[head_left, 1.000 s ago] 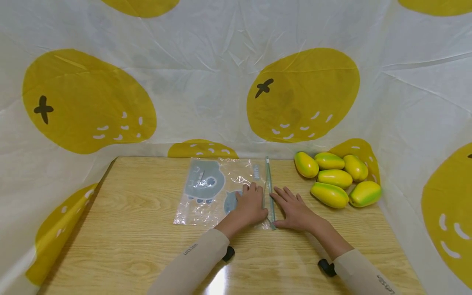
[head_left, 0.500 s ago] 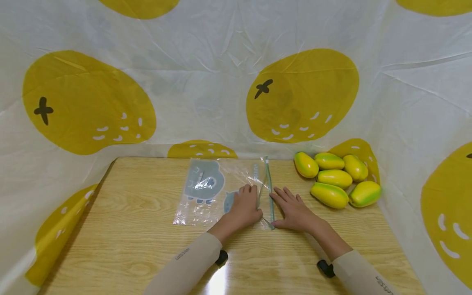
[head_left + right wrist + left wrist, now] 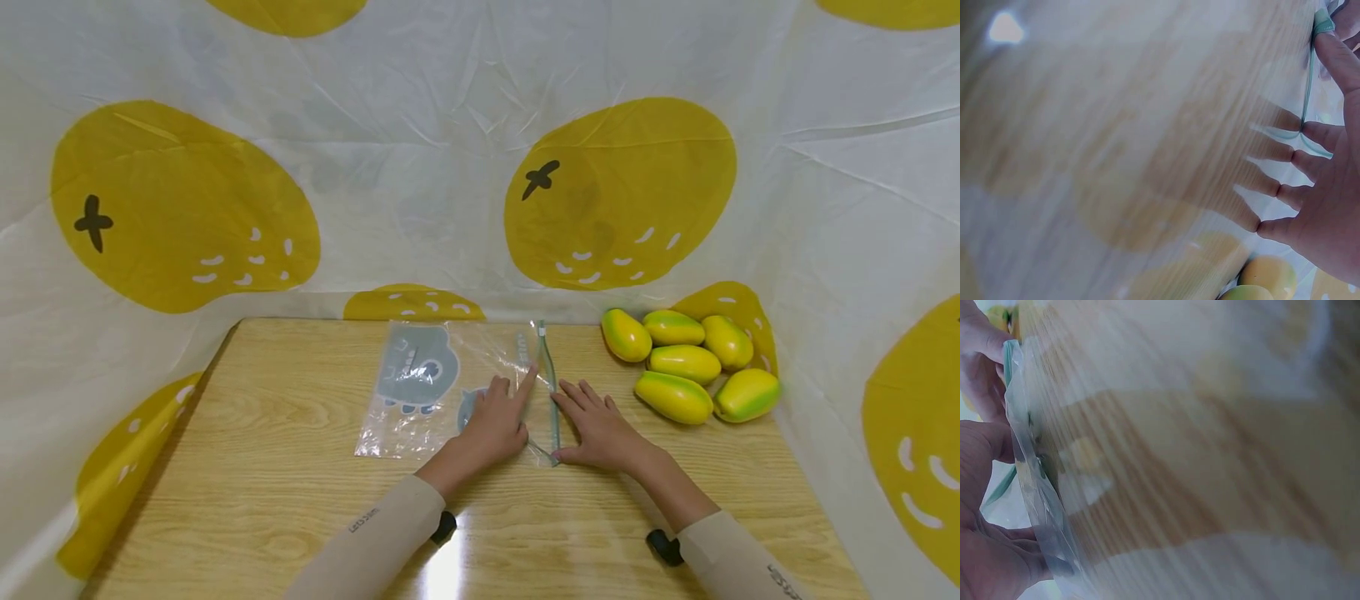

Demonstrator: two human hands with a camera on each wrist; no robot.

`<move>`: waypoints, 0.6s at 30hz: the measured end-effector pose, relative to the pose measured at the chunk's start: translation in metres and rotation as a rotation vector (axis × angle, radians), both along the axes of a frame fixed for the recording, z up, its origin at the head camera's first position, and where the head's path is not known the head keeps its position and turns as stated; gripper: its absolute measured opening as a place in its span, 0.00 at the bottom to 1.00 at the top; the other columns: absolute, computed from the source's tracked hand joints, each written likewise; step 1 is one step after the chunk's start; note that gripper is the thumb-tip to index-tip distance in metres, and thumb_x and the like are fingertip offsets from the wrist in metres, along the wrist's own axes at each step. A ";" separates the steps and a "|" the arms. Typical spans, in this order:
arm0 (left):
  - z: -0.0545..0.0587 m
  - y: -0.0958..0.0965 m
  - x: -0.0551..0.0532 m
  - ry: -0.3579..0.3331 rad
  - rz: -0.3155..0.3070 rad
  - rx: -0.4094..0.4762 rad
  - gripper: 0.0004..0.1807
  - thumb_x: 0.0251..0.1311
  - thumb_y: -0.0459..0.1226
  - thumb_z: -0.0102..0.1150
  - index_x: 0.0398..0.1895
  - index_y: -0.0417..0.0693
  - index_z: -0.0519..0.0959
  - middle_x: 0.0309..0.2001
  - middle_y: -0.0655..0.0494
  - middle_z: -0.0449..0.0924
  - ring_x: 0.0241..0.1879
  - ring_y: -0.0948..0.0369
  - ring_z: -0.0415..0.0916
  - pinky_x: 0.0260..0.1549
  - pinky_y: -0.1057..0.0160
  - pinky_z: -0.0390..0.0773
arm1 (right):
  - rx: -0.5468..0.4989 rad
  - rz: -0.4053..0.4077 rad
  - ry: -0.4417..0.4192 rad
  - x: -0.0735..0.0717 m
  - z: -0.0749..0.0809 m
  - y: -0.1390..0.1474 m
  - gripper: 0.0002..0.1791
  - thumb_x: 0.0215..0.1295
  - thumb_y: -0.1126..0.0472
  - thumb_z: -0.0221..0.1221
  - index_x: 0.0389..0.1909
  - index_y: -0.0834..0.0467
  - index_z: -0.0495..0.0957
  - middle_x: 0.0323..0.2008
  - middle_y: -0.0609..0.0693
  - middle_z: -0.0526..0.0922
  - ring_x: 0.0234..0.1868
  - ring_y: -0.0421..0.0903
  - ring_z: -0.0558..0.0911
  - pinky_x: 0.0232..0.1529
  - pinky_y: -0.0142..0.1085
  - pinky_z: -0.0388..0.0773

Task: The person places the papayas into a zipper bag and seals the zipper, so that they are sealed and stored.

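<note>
A clear zip bag [image 3: 495,350] with blue-grey cartoon prints lies flat on the wooden table, its green zip edge [image 3: 555,408] at the right. The left hand [image 3: 491,421] rests on the bag near its mouth, index finger stretched out and thumb at the film's edge. In the left wrist view, that hand's thumb [image 3: 994,440] and fingers touch the film. Just right of the zip edge, the right hand [image 3: 603,429] lies with spread fingers. Its thumb [image 3: 1338,59] touches the zip's near corner in the right wrist view, and its fingertips meet the table. Part of the bag is hidden under the left hand.
Several yellow-green mango-like fruits [image 3: 682,364] lie grouped at the table's back right. A white curtain [image 3: 420,192] with big yellow fruit prints surrounds the table [image 3: 285,450] at the back and sides.
The left hand has moved slightly left, drawing the bag's upper film back from the zip edge, and its index finger has straightened. The right hand stays in place.
</note>
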State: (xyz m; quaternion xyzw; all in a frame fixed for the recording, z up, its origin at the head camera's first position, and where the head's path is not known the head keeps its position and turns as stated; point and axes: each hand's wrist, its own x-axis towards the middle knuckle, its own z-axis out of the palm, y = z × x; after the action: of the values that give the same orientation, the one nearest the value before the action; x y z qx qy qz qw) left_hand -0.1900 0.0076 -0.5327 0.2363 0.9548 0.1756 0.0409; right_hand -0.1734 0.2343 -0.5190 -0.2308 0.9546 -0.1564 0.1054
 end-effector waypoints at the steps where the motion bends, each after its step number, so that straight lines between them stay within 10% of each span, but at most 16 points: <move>1: 0.000 0.000 0.000 -0.001 -0.003 -0.007 0.56 0.63 0.37 0.60 0.85 0.64 0.34 0.68 0.35 0.68 0.73 0.43 0.61 0.67 0.33 0.68 | 0.000 0.001 0.000 0.000 0.000 0.000 0.55 0.59 0.37 0.71 0.80 0.59 0.59 0.81 0.62 0.54 0.80 0.71 0.51 0.67 0.78 0.52; 18: 0.000 0.003 0.000 -0.004 0.018 -0.060 0.48 0.63 0.40 0.55 0.85 0.57 0.45 0.69 0.37 0.66 0.75 0.42 0.60 0.66 0.34 0.69 | 0.003 0.009 0.008 0.000 -0.001 0.000 0.55 0.59 0.37 0.70 0.80 0.59 0.59 0.81 0.62 0.54 0.80 0.71 0.51 0.66 0.79 0.53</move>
State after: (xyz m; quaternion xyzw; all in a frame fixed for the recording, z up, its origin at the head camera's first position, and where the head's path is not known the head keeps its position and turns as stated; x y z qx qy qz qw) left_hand -0.1898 0.0102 -0.5328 0.2262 0.9616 0.1478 0.0483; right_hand -0.1739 0.2346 -0.5202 -0.2356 0.9541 -0.1538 0.1026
